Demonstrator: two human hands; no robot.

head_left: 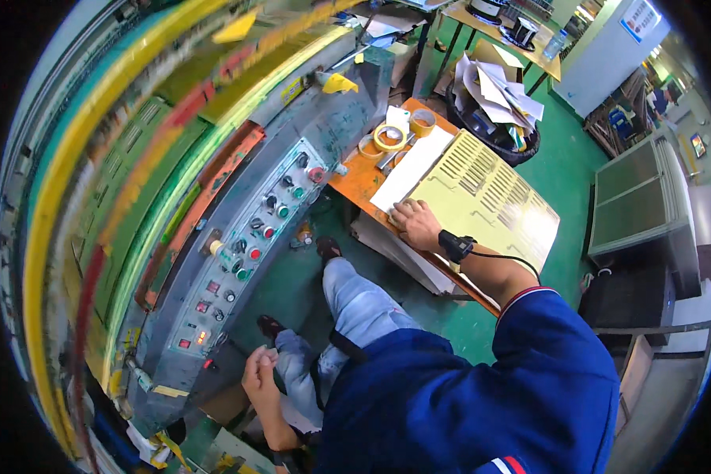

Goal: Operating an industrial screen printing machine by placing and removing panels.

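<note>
My right hand (419,226) is at the near left corner of a pale yellow sheet (521,207) with rows of printed slots. Its fingers are bent and together over the sheet's edge, beside a strip of white paper (411,170). The sheet lies on an orange tabletop (354,186). Lower down, my left hand (262,385) hangs in the air beside a machine's control panel (249,246), apart from it. Its fingers are loosely curled together, and nothing shows in them.
Rolls of tape (389,137) sit on the far left of the tabletop. Behind it stands a black bin (521,152) heaped with paper. The large machine with yellow bars (43,237) fills the left side. A grey cabinet (636,197) stands at right on the green floor.
</note>
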